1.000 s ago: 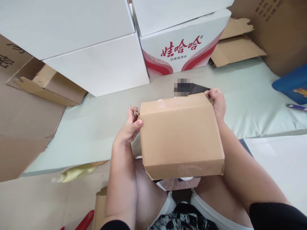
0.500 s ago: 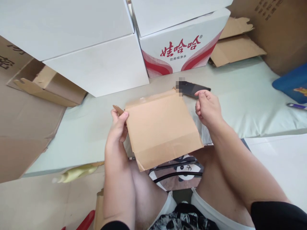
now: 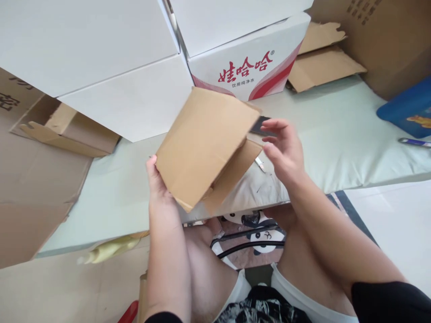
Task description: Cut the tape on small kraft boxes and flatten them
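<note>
**Editor:** Who is in the foreground?

**Photographer:** A seated person in black sleeves (image 3: 384, 296), both bare forearms stretched forward above the knees. A red object (image 3: 129, 312) shows low beside the left arm.

**Editor:** And the hands?

**Photographer:** The left hand (image 3: 159, 185) grips a brown carton (image 3: 205, 143) by its left edge, most of its fingers tucked out of sight behind the cardboard. The right hand (image 3: 288, 150), holding nothing, turns its palm leftward, fingers spread wide and curved, just beside a hanging flap (image 3: 232, 172); whether they touch, I cannot tell.

**Editor:** Where is the carton, and what is in it?

**Photographer:** It is tilted above the cloth-covered table (image 3: 336, 134), between the two hands. A dark gap shows at the flap; the contents are hidden from view.

**Editor:** Beyond it?

**Photographer:** A slim white item (image 3: 260, 164) lies near the flap, and a dark flat object (image 3: 257, 126) is partly hidden behind the carton. At right, a pen (image 3: 415, 142) rests near a blue container (image 3: 407, 112) printed with a yellow figure.

**Editor:** The backdrop?

**Photographer:** Stacked white boxes (image 3: 124, 94), with a red-lettered box (image 3: 245, 74) at lower right of the stack. Their contents cannot be seen.
</note>
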The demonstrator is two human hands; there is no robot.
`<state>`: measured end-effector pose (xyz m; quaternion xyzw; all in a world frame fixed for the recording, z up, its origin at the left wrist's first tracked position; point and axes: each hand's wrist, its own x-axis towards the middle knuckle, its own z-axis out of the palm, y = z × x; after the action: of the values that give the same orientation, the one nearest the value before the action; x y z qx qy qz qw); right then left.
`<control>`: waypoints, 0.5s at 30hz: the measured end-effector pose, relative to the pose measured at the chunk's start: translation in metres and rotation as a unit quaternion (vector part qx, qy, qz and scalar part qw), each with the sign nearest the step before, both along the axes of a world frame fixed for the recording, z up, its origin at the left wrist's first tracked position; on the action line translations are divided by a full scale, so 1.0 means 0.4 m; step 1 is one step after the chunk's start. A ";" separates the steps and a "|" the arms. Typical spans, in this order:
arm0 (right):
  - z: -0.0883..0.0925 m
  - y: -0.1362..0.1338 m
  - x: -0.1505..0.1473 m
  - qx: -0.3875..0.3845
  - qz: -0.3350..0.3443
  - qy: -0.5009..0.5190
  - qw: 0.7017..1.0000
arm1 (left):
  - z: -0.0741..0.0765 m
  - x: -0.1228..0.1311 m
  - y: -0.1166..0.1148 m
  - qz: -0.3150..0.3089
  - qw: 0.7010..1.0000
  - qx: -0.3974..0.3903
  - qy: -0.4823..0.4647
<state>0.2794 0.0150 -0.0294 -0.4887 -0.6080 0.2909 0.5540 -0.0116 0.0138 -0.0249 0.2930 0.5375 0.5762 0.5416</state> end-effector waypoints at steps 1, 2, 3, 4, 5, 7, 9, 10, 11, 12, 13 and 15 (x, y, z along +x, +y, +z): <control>-0.004 -0.002 -0.003 0.005 0.006 -0.042 0.999 | -0.006 0.010 0.002 -0.005 0.999 -0.013 -0.029; -0.012 -0.001 -0.005 0.006 0.009 -0.082 0.997 | -0.014 0.020 0.005 -0.012 0.998 -0.024 -0.062; -0.023 0.002 -0.007 0.001 0.004 -0.116 0.993 | -0.022 0.028 0.007 -0.018 0.996 -0.027 -0.086; -0.034 0.006 -0.008 -0.009 -0.010 -0.141 0.990 | -0.031 0.035 0.010 -0.023 0.995 -0.022 -0.091; -0.045 0.011 -0.007 -0.021 -0.029 -0.155 0.987 | -0.038 0.039 0.012 -0.028 0.995 -0.016 -0.091; -0.058 0.021 0.000 -0.039 -0.058 -0.153 0.986 | -0.047 0.040 0.016 -0.036 0.995 -0.008 -0.093; -0.055 0.027 0.012 -0.020 -0.069 -0.107 0.992 | -0.048 0.033 0.019 -0.036 0.994 -0.004 -0.099; -0.048 0.027 0.018 0.004 -0.078 -0.077 0.994 | -0.047 0.028 0.020 -0.032 0.994 0.000 -0.104; -0.038 0.025 0.021 0.037 -0.099 -0.055 0.993 | -0.046 0.023 0.020 -0.026 0.994 0.006 -0.108; -0.028 0.021 0.021 0.078 -0.132 -0.043 0.987 | -0.045 0.018 0.021 -0.018 0.994 0.016 -0.109; -0.017 0.013 0.018 0.125 -0.168 -0.045 0.977 | -0.045 0.014 0.022 -0.009 0.994 0.029 -0.107; 0.002 -0.011 -0.003 0.218 -0.190 -0.086 0.954 | -0.048 0.010 0.025 0.008 0.995 0.056 -0.087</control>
<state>0.2780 0.0104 -0.0284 -0.4857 -0.5978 -0.0021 0.6377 -0.0074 0.0238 -0.0443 0.2673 0.4575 0.6333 0.5640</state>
